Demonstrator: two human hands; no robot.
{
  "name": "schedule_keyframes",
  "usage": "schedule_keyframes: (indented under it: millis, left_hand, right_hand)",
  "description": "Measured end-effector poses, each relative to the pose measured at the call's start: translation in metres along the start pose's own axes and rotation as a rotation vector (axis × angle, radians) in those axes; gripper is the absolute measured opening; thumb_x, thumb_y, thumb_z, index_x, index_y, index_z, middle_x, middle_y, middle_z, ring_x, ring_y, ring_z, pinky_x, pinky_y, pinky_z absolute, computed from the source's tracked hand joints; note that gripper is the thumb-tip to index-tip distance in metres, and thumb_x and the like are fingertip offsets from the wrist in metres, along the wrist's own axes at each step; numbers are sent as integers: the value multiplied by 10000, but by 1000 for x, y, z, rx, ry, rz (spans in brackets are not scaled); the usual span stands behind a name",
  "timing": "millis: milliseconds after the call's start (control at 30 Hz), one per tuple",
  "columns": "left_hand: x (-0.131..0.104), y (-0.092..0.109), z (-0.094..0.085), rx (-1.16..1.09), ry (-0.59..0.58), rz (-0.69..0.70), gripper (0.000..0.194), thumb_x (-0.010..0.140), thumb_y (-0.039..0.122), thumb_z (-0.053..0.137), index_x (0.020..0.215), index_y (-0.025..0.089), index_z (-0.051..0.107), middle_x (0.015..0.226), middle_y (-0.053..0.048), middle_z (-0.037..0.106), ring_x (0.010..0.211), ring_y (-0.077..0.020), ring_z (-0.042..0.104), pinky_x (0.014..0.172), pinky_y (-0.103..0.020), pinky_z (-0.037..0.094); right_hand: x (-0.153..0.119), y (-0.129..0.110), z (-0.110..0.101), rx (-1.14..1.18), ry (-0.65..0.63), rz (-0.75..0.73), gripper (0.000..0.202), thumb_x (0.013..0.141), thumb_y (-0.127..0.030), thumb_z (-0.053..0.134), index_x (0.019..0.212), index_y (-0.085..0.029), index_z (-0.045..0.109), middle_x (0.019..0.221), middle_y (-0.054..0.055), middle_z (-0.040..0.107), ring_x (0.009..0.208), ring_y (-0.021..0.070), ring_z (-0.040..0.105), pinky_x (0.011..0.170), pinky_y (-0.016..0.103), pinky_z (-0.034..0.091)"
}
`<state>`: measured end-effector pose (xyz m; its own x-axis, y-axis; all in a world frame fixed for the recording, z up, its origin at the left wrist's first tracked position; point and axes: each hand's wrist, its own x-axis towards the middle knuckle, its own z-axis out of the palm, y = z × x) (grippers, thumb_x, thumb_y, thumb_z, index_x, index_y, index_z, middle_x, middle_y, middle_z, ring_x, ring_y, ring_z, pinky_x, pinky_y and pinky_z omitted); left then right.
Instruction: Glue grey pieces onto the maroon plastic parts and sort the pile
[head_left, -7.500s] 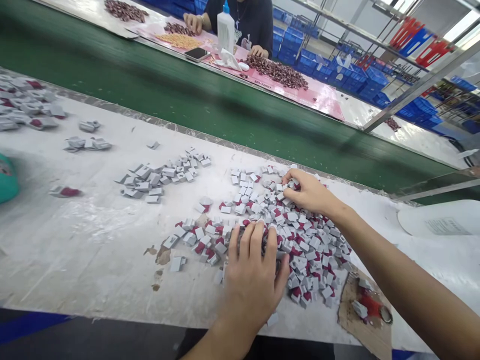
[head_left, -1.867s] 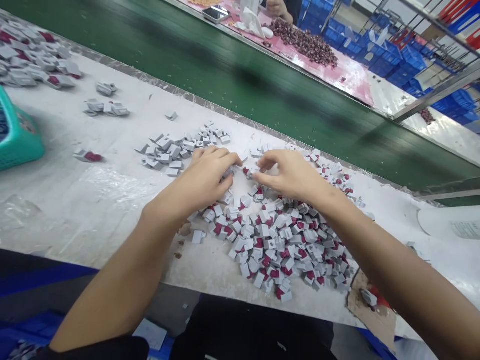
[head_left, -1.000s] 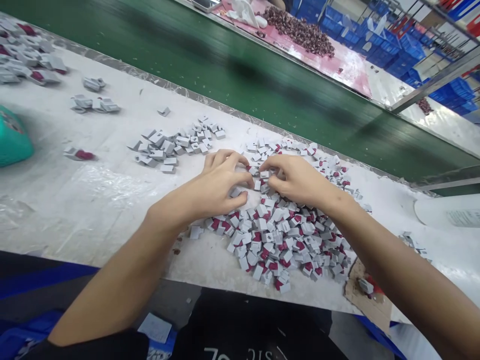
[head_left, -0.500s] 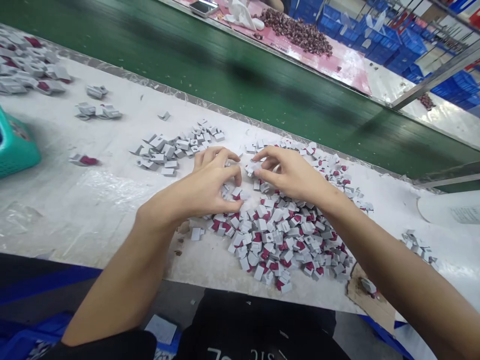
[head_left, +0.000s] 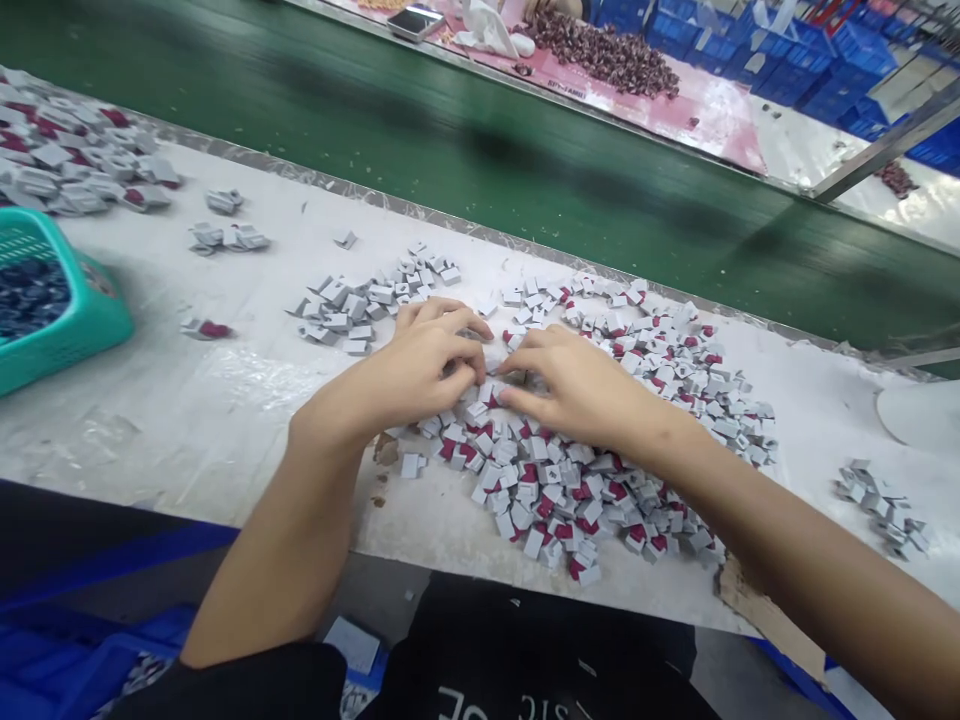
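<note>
Small light-grey plastic parts, many with maroon pieces in them, form a large loose heap (head_left: 555,480) in front of me. My left hand (head_left: 439,360) is at the heap's left edge, thumb and fingers curled together; whatever they hold, if anything, is hidden. Facing it, my right hand (head_left: 574,385) reaches down over the parts, its thumb apart from its bent fingers, and I make out nothing gripped between them. A grey and maroon part (head_left: 491,394) lies by the right thumb tip. Beyond my left hand is a smaller group of grey parts (head_left: 349,305).
A teal basket (head_left: 101,315) with dark parts stands at left, near another grey and maroon pile (head_left: 90,160). Behind the table runs a green conveyor belt (head_left: 360,140). A white round container (head_left: 919,415) and a few grey parts (head_left: 881,505) are at right.
My left thumb and fingers have closed together. My right hand has come down lower onto the heap, and the grey part at its fingertips no longer shows. The view has shifted left.
</note>
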<state>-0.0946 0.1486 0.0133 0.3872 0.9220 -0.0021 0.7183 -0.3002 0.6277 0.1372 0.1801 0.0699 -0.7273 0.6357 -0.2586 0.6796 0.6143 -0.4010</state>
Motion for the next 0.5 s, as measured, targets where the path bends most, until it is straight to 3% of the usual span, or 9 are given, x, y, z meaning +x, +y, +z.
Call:
schedule_keyframes:
  millis: [100,200,367,500]
  left_hand:
    - [1,-2,1,17,33,3,345,957,219,429,745,253,700,1384,-37,752,1491,-377,500,1241,-707,320]
    - [2,-3,2,38,83,-8,301,954,193,428,780,237,670,1307,-58,773,1441,-366,530,1220,-686,335]
    - [0,5,-3,32,65,-28,294,970,193,433,804,234,673,1301,-77,760,1461,-368,520,1249,-669,327]
    - [-3,9,-10,38,149,-30,297,983,170,430,828,236,675,1292,-72,756,1474,-353,529,1266,-655,331]
  right_hand:
    - [5,-15,14,-81,-14,-32,318,1071,-371,705,1341,-222,784,1287,108,751,1227,339,622,1055,515,483]
    - [4,-19,21,-137,-32,-19,232,1097,-329,642,1249,-219,778,1292,109,750,1222,345,603,1069,527,445]
    - [-7,-5,13,-189,-68,26,214,1096,-236,575,1235,-211,736,1261,129,748,1210,358,600,1042,554,446]
    - [-10,-10,11,-185,-12,20,204,1094,-234,585,1200,-195,755,1255,137,737,1213,359,610,1022,540,471]
